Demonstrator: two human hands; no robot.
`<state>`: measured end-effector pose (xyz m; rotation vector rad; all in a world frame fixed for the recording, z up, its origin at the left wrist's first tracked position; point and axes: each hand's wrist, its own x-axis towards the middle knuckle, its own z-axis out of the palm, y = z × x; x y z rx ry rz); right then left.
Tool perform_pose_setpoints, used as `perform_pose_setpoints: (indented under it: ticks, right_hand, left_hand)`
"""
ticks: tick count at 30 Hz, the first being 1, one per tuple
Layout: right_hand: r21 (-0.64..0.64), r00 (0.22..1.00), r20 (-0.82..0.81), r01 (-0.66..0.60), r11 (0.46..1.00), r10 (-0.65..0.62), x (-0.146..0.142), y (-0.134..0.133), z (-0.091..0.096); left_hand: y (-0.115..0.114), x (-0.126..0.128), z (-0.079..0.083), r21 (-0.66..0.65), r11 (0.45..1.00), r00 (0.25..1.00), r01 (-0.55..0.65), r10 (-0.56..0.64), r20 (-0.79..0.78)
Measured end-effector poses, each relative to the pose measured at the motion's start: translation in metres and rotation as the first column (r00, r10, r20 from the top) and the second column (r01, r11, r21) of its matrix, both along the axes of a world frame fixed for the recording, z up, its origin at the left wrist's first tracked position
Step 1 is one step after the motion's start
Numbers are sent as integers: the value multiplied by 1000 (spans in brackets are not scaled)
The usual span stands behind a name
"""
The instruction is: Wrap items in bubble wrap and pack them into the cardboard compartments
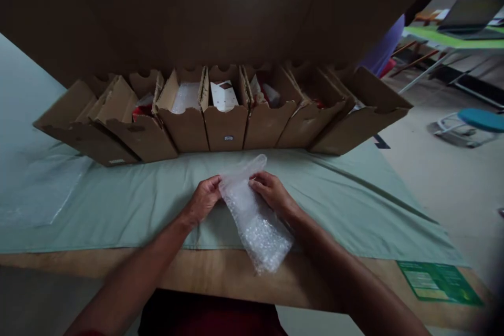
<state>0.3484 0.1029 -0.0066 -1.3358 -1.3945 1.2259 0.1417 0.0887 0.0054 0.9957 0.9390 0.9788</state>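
In the head view, a pale green cloth [137, 215] covers most of the desk [200, 270], with creases running across it and a bare wooden strip along the near edge. The bubble-wrap pouch [262, 228] is in front of the person, its upper part over the cloth and its lower end over the wood; whether it touches either cannot be told. The left hand's [205, 199] grip is clamped on its upper left edge, and the right hand's [271, 191] grip pinches it near the upper right.

Along the cloth's far side stands a row of seven open cardboard boxes [226, 128], below a large dark brown panel [197, 10]. A clear plastic sheet [47, 191] lies at the left, a green leaflet [439, 283] on the wood at the right.

Beyond, on a pale floor [429, 173], are a blue-topped stool [482, 119] and a green-topped second desk [459, 39] bearing a laptop [474, 10].
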Motion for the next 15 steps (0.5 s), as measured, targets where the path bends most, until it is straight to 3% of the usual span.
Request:
perform_pose_setpoints:
  ticks: [4, 8, 11, 15]
  right_hand:
    - [162, 987, 149, 42, 986, -66, 8, -10, 9]
    - [339, 943, 320, -206, 918, 94, 2, -34, 14]
    - [306, 915, 351, -314, 899, 200, -11, -48, 4]
    - [134, 950, 239, -236, 963, 200, -13, -45, 3]
  left_hand:
    - [2, 1, -9, -24, 997, 997, -68, 69, 22]
    - [3, -2, -14, -60, 994, 995, -92, 94, 33]
    - [0, -1, -13, -105, 992, 996, -67, 73, 54]
    - [-3, 1, -9, -144, 989, 995, -34, 48, 93]
